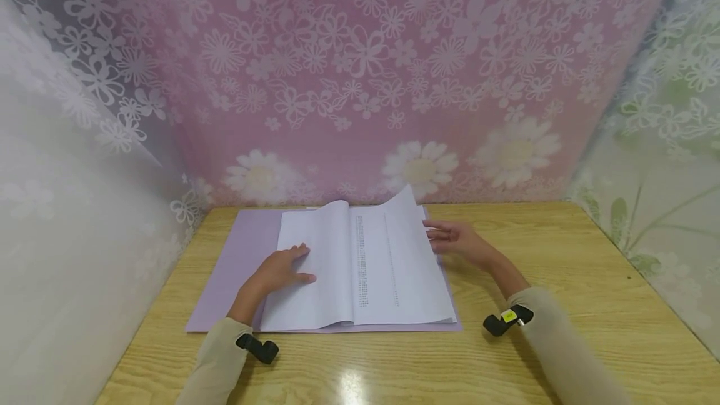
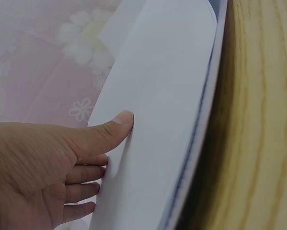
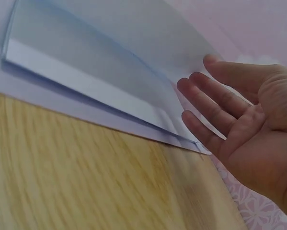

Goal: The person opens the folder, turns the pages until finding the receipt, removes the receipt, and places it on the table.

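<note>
A lilac folder (image 1: pixel 233 267) lies spread on the table, holding a stack of white paper. Its left-hand sheets (image 1: pixel 309 305) are blank on top; the right page (image 1: pixel 413 267) carries columns of small print, too fine to read. My left hand (image 1: pixel 279 270) rests on the left sheets with fingers and thumb spread, its thumb (image 2: pixel 121 124) straight on the paper. At the right page's outer edge is my right hand (image 1: pixel 458 239), fingers extended and palm partly turned up (image 3: pixel 248 117). That page's top corner stands raised, and the right fingertips are close to its edge without a visible pinch.
The wooden table (image 1: pixel 562 286) extends on both sides of the folder and in front of it. A pink floral backdrop (image 1: pixel 349 161) rises behind the table, with pale flowered side panels at left and right. Each wrist wears a small black camera (image 1: pixel 259 349).
</note>
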Demonstrator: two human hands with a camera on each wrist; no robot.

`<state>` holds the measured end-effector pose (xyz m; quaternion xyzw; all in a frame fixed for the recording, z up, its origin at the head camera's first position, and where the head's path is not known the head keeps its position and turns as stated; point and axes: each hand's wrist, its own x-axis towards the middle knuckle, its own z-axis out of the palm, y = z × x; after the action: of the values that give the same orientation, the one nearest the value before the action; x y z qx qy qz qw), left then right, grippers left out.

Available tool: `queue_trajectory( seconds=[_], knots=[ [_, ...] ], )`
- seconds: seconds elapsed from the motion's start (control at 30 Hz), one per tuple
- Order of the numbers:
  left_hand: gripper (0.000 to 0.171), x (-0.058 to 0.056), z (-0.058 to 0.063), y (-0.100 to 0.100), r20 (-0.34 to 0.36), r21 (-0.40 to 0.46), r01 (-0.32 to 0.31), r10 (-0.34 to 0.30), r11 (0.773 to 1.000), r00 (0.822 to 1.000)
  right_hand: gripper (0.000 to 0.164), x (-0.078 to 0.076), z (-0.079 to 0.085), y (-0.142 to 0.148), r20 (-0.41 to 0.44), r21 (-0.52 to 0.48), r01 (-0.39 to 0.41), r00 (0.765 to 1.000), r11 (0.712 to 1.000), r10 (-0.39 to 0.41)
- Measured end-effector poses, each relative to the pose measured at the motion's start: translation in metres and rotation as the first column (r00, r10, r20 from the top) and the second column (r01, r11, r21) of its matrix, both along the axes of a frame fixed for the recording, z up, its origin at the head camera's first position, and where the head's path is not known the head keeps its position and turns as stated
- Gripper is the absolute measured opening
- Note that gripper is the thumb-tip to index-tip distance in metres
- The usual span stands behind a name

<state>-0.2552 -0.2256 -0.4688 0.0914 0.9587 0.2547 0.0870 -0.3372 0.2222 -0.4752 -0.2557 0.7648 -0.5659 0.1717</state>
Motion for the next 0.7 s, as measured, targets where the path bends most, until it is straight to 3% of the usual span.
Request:
queue_trajectory(
  seconds=[0.47,0.7],
  knots=[
    [0.076,0.003,0.002,0.002,-0.015,0.005,0.006,-0.006,1.000,1.000,0.085,0.002,0.006,-0.026,0.008,-0.027,-0.141,0.990,0.990,0.141],
    [0.076,0.006,0.009,0.001,-0.019,0.014,0.027,-0.026,1.000,0.999,0.089,0.001,0.010,-0.039,-0.006,-0.059,-0.137,0.991,0.989,0.137]
  ],
)
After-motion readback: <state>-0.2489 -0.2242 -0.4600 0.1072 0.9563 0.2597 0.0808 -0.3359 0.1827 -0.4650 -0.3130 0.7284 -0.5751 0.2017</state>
